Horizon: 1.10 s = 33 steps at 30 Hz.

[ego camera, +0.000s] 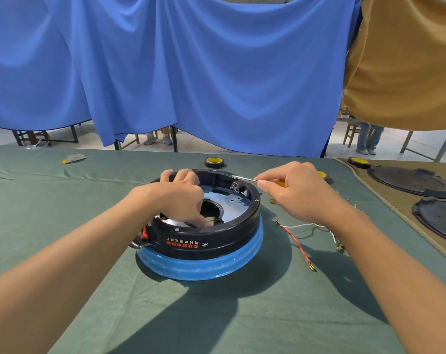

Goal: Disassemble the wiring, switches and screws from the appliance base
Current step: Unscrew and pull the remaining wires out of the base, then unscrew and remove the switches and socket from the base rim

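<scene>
The rigid appliance base (211, 244) braces best at its rim, which the left hand (183, 198) seems to hook while the right hand (298, 192) pinches a screwdriver (243, 178).

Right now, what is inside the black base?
A silver plate with a round hole, a black switch at the far wall, and the left hand, which covers what lies beneath.

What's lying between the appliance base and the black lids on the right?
Loose red and white wires plus small brass terminals, in the head view.
</scene>
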Available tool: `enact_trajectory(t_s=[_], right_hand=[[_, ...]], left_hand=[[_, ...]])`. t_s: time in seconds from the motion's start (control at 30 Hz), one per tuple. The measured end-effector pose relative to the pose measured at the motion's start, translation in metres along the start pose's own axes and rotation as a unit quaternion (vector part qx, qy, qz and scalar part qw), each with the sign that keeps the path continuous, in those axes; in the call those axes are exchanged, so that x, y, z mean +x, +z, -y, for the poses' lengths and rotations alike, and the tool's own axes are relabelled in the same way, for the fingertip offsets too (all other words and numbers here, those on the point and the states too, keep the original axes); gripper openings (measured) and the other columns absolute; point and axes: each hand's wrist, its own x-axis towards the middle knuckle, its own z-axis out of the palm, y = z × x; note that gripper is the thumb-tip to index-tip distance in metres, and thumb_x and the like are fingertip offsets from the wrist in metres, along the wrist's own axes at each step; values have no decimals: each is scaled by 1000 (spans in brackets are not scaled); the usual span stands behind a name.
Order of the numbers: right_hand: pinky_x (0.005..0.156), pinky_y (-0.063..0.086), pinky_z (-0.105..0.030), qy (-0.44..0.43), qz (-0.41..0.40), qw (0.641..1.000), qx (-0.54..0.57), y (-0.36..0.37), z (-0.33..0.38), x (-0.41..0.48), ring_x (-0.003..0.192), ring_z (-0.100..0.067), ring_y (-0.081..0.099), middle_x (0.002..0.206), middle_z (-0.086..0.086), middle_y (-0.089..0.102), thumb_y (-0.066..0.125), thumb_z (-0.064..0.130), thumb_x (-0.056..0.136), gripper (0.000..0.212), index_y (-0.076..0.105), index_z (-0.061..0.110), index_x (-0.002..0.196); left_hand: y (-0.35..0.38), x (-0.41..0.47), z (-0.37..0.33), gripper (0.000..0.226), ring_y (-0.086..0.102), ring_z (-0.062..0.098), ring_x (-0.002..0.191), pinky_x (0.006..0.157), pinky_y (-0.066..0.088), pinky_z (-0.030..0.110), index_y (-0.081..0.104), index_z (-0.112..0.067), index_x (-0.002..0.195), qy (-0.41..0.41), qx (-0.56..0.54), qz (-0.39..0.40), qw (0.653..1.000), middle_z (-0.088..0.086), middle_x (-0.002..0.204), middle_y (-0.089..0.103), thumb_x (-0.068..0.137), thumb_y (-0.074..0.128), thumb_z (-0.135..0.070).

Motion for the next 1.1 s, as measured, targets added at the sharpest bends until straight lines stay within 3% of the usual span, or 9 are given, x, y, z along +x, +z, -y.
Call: enact_trajectory(t_s=[0.13, 0.23, 0.33, 0.47, 0.57, 0.7, 0.83, 1.0, 1.1], right_hand=[[89, 42, -36, -1, -15, 1000, 2, -4, 3, -4, 100, -27, 56, 91, 10, 73, 55, 27, 97, 23, 76, 24, 105], [75, 37, -28, 6, -25, 1000, 16, -14, 1, -8, 75, -15, 53, 61, 26, 60, 57, 26, 97, 21, 77, 22, 101], [59, 36, -28, 18, -31, 999, 14, -28, -4, -8, 55, -12, 42, 57, -2, 59, 52, 26, 99, 26, 72, 11, 91], [54, 35, -24, 50, -49, 997, 15, -54, -9, -6, 57, -12, 46, 61, 0, 56, 49, 29, 100, 25, 62, 22, 80], [55, 37, -25, 58, -69, 995, 33, -67, -14, -8, 63, -17, 51, 67, -8, 60, 50, 30, 99, 23, 66, 21, 86], [52, 36, -18, 75, -63, 995, 39, -68, -19, -10, 64, -16, 54, 66, -6, 61, 51, 30, 99, 22, 68, 19, 88], [53, 36, -18, 78, -50, 995, 22, -63, -21, -12, 65, -15, 51, 73, -8, 67, 53, 31, 99, 21, 67, 20, 87], [55, 38, -20, 69, -56, 996, 24, -63, -21, -12, 67, -17, 53, 77, -13, 69, 53, 31, 99, 23, 68, 18, 88], [57, 40, -21, 59, -57, 996, 27, -64, -21, -12, 72, -24, 59, 77, -12, 68, 52, 30, 99, 22, 67, 20, 87]], left_hand=[[0, -1, -3, 31, 24, 28, 134, 113, 1, 57, 51, -31, 67, -3, 21, 1, 1000, 3, 129, 43, 91, 58, -48], [-5, -4, -4, 30, 30, 29, 128, 112, 3, 58, 46, -28, 66, -13, 62, -23, 998, 3, 117, 43, 93, 56, -38], [-20, -11, -4, 28, 32, 28, 122, 110, 3, 58, 41, -24, 65, -37, 124, -88, 988, 5, 110, 42, 92, 49, -27], [-42, -27, -30, 29, 33, 23, 104, 101, 12, 44, 48, -17, 60, -8, 68, -225, 972, 0, 93, 41, 87, 48, -28], [-43, -33, -77, 27, 37, 25, 107, 90, 14, 35, 64, -13, 73, 62, -22, -300, 952, 2, 101, 47, 86, 51, -34], [-25, -29, -140, 24, 33, 27, 112, 97, 19, 40, 61, -14, 84, 110, -69, -240, 962, 5, 103, 42, 85, 52, -36], [-1, -15, -175, 34, 30, 28, 110, 97, 17, 44, 34, -17, 66, 113, -69, -195, 972, 7, 95, 33, 85, 54, -37], [10, -3, -194, 17, 27, 30, 112, 100, 13, 48, 44, -16, 78, 95, -103, -175, 974, 6, 95, 31, 86, 51, -29], [15, 3, -201, 20, 26, 32, 113, 102, 14, 50, 42, -14, 77, 86, -113, -151, 978, 6, 99, 30, 88, 49, -29]])
